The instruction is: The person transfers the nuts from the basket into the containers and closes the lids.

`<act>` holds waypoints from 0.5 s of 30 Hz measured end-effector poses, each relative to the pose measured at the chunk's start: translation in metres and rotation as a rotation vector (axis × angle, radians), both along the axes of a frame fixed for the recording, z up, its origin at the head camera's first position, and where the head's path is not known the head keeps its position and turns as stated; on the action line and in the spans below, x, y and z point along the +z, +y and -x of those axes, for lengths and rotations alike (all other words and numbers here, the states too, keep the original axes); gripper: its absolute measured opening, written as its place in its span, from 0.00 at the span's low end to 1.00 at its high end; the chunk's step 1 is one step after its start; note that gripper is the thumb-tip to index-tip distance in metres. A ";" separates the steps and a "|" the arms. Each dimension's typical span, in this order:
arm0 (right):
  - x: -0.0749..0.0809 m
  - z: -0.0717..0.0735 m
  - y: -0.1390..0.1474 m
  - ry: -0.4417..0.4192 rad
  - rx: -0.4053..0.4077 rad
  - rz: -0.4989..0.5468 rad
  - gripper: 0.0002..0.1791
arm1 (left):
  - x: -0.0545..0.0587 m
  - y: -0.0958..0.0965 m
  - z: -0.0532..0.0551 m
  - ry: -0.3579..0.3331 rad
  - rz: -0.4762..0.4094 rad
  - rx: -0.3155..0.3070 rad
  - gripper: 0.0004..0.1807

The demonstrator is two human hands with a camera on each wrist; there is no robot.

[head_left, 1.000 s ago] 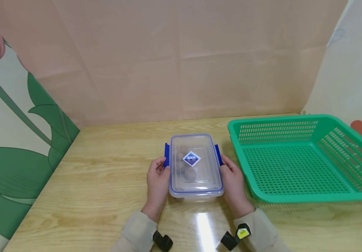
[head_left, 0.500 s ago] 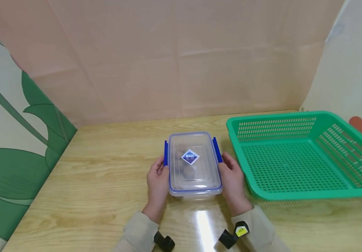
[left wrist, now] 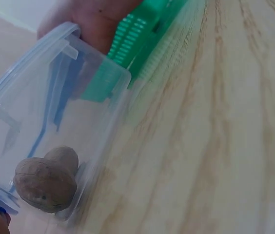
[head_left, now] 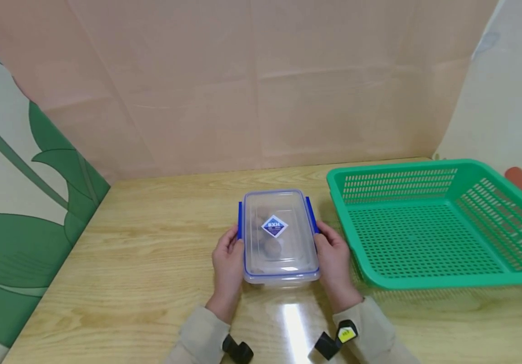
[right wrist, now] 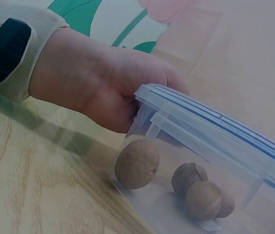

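Observation:
A clear plastic food container (head_left: pixel 281 258) with a lid edged in blue lies on the table, a diamond-shaped sticker (head_left: pixel 274 226) on top. Several walnuts (right wrist: pixel 137 164) lie inside it. Along the two long sides run a left blue clasp (head_left: pixel 240 219) and a right blue clasp (head_left: pixel 312 214). My left hand (head_left: pixel 227 265) grips the left side, thumb by the lid's edge and fingers at the clasp. On the opposite side my right hand (head_left: pixel 335 263) holds the container likewise. The fingertips under the clasps are mostly hidden.
To the right stands a green perforated plastic basket (head_left: pixel 413 242), close beside my right hand. The wooden table (head_left: pixel 142 253) ends at a pink-covered wall (head_left: pixel 206 91) behind. A painted panel (head_left: pixel 15 212) borders the left.
Both blue clasps sit closer to the container's sides than a second ago, with my fingers still at them. The whole view has shifted slightly; the container and basket stay in place.

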State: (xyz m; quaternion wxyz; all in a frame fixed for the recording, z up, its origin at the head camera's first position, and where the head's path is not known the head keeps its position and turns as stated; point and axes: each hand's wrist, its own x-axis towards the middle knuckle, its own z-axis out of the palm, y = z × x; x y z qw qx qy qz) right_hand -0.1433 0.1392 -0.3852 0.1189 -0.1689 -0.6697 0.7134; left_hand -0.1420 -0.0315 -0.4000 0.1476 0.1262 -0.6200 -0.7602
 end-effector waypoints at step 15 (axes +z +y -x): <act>-0.004 0.000 -0.001 0.072 -0.020 -0.039 0.20 | -0.002 0.003 -0.007 -0.017 0.050 -0.074 0.24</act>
